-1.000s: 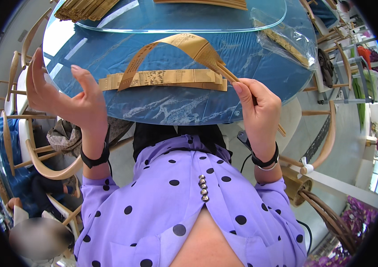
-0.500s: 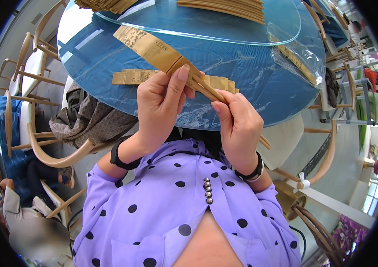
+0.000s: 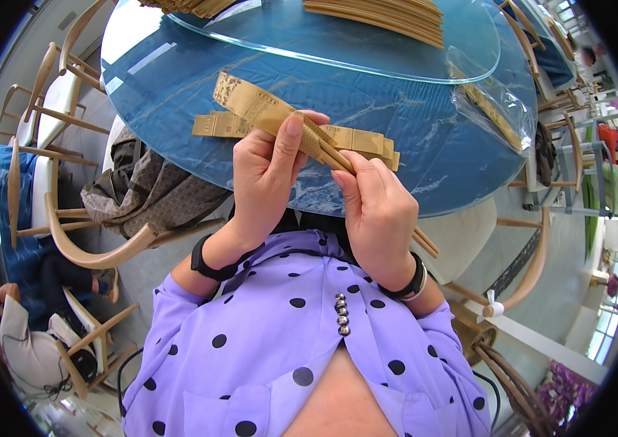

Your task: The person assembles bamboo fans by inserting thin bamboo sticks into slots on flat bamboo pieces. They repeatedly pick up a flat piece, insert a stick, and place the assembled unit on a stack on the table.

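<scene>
My left hand pinches a gold paper chopstick sleeve between thumb and fingers, its printed far end slanting up to the left. A pair of brown chopsticks goes into the near end of the sleeve. My right hand is closed around these chopsticks, and their other ends stick out below the palm. Beneath both hands, a fanned row of gold paper sleeves lies on the blue table, partly hidden by my fingers.
The round table has a blue marbled top. On its raised glass disc lie a stack of brown sticks and a gold pile. A clear plastic bag rests at the right. Wooden chairs stand around; a checked bag sits on one.
Both hands have come slightly nearer, the right one also moving left. The sleeve now lies closer to my body, with a shorter stretch of chopstick showing between the hands.
</scene>
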A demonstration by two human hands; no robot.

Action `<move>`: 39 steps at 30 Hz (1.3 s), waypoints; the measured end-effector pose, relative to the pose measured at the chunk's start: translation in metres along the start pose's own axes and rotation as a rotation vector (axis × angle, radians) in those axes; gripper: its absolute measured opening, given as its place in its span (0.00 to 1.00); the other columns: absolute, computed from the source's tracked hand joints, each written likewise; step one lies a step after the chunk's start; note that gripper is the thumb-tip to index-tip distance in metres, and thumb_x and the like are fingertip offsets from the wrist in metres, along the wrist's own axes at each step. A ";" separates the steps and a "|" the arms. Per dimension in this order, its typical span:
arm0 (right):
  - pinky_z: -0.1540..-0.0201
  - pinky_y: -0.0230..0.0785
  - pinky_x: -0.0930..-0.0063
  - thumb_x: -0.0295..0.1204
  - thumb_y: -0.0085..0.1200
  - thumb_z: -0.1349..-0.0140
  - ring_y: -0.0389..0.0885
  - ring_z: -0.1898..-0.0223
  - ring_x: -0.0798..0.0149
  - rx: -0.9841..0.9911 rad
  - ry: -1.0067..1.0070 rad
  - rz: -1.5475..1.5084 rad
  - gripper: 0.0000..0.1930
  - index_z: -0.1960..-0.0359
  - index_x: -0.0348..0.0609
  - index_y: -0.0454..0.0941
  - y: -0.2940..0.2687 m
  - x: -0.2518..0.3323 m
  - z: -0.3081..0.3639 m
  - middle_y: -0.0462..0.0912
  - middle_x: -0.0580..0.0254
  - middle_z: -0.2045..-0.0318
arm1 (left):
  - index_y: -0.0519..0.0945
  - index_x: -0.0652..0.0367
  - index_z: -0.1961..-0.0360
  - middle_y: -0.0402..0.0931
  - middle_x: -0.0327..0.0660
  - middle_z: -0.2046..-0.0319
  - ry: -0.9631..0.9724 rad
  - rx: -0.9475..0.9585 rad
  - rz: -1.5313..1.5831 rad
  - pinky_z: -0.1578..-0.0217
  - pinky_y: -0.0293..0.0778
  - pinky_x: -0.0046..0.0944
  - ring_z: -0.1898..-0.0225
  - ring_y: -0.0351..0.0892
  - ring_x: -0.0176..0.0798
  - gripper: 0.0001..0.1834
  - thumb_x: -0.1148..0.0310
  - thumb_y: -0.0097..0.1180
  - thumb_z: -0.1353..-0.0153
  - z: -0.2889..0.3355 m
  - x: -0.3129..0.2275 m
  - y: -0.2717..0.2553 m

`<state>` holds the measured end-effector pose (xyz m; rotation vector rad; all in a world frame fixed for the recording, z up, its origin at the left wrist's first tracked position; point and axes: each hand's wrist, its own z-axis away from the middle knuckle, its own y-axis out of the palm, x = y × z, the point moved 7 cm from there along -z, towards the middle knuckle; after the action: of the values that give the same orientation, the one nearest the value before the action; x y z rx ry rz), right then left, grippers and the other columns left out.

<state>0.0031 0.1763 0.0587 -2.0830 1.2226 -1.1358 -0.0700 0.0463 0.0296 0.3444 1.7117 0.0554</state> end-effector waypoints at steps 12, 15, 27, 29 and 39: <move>0.75 0.65 0.67 0.32 0.61 0.32 0.71 0.78 0.60 0.220 -0.057 -0.183 0.19 0.41 0.41 0.81 -0.015 -0.020 0.013 0.71 0.60 0.78 | 0.84 0.63 0.59 0.73 0.29 0.77 0.112 -0.273 0.202 0.82 0.50 0.23 0.82 0.56 0.17 0.21 0.56 0.49 0.21 -0.016 -0.012 -0.066; 0.77 0.63 0.68 0.28 0.61 0.32 0.69 0.81 0.61 0.173 -0.055 -0.157 0.19 0.40 0.41 0.82 -0.029 -0.020 0.022 0.70 0.60 0.80 | 0.83 0.63 0.63 0.69 0.29 0.82 0.034 -0.234 0.164 0.83 0.49 0.23 0.83 0.55 0.18 0.22 0.55 0.48 0.21 -0.016 -0.009 -0.056; 0.73 0.72 0.70 0.27 0.60 0.30 0.81 0.77 0.58 0.121 0.095 -0.206 0.13 0.48 0.36 0.82 -0.017 -0.013 0.018 0.84 0.53 0.71 | 0.79 0.62 0.73 0.71 0.30 0.81 0.011 0.005 0.021 0.82 0.55 0.25 0.82 0.62 0.19 0.25 0.56 0.49 0.21 -0.007 0.015 -0.030; 0.72 0.73 0.70 0.27 0.61 0.30 0.82 0.77 0.58 0.127 0.106 -0.200 0.11 0.50 0.36 0.83 -0.016 -0.014 0.015 0.85 0.52 0.70 | 0.79 0.62 0.71 0.70 0.30 0.81 0.002 0.003 0.023 0.82 0.55 0.24 0.81 0.62 0.19 0.24 0.56 0.49 0.21 -0.007 0.015 -0.030; 0.73 0.72 0.69 0.27 0.60 0.30 0.81 0.76 0.57 0.122 0.055 -0.177 0.10 0.51 0.37 0.82 -0.015 -0.008 0.014 0.83 0.54 0.72 | 0.79 0.63 0.68 0.68 0.30 0.79 0.183 -0.187 -0.016 0.78 0.56 0.24 0.78 0.61 0.18 0.17 0.64 0.50 0.21 -0.005 0.012 -0.036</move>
<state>0.0200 0.1901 0.0588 -2.1125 0.9819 -1.3205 -0.0829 0.0157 0.0110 0.1912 1.8734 0.2398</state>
